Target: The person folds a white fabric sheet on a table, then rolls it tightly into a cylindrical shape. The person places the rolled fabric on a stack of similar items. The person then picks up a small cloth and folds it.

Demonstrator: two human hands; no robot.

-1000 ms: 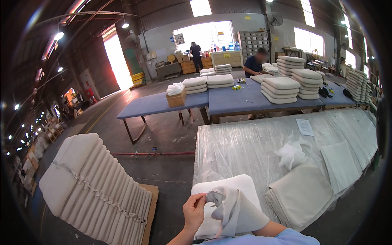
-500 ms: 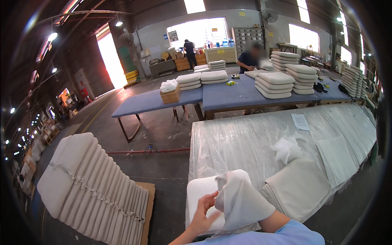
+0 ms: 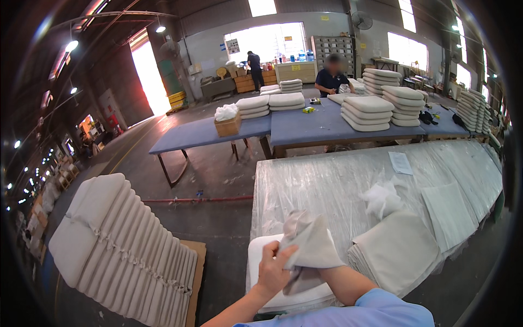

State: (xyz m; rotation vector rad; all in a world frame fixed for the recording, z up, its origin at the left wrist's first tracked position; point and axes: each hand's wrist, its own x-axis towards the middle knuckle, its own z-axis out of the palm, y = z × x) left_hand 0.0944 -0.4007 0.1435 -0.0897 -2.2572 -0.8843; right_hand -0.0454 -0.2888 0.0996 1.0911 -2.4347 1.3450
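A light grey fabric cushion cover (image 3: 316, 248) is bunched over my right hand, and only my right forearm (image 3: 348, 284) shows below it. The fingers inside the cloth are hidden. My left hand (image 3: 274, 268) pinches the cover's edge between thumb and fingers. Beneath both hands lies a white foam cushion pad (image 3: 259, 253) at the near end of the plastic-wrapped table. To the right, a stack of similar grey covers (image 3: 400, 250) lies flat.
White stuffing (image 3: 383, 199) and a paper sheet (image 3: 401, 162) rest on the plastic wrap (image 3: 305, 185). A long leaning row of cushions (image 3: 131, 245) stands on the floor at left. Ahead, blue tables (image 3: 305, 128) hold cushion stacks and a box (image 3: 227, 126); a co-worker (image 3: 328, 82) sits behind.
My left hand has gone from spread fingers beside the cover to pinching its edge. The cover on my right hand has shifted slightly up and left and is more folded.
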